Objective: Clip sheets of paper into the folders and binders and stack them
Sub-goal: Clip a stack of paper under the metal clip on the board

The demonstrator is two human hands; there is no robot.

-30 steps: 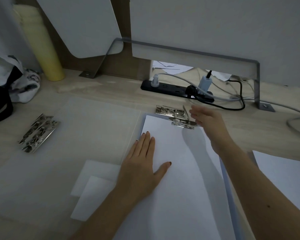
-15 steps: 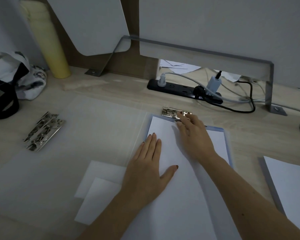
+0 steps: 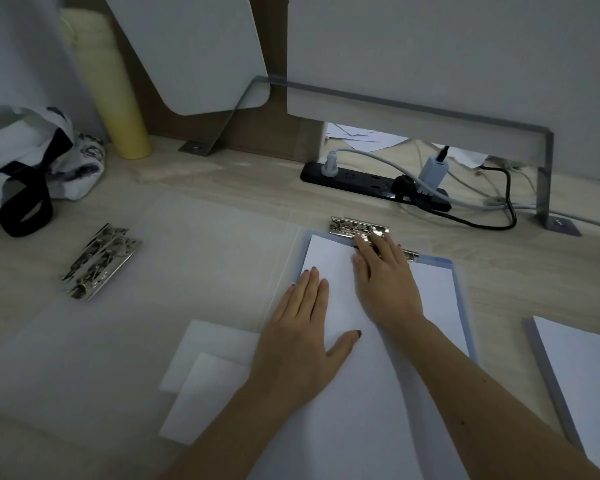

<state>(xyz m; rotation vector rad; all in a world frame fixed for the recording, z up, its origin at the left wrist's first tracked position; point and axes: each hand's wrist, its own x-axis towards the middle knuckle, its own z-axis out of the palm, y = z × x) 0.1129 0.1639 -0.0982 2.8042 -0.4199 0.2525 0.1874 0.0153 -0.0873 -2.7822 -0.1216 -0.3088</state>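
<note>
An open translucent folder [image 3: 201, 271] lies spread across the desk, its pale blue right half [image 3: 459, 299] under a white sheet of paper [image 3: 333, 268]. My left hand [image 3: 302, 337] rests flat on the sheet, fingers together, thumb out. My right hand [image 3: 385, 282] lies palm down on the sheet's top, its fingertips pressing on the silver metal clip [image 3: 352, 226] at the folder's top edge. The clip lever lies flat. A second silver clip mechanism [image 3: 101, 261] sits on the folder's left flap.
A stack of white paper [image 3: 582, 382] lies at the right edge. Two small white sheets [image 3: 205, 375] show under the left flap. A black power strip [image 3: 371, 185] with cables runs behind the folder. A bag [image 3: 25, 168] and a yellow roll [image 3: 111, 98] stand far left.
My right hand came down from holding the raised clip lever to lying flat on the paper top, fingertips on the lowered clip. The left hand stayed put.
</note>
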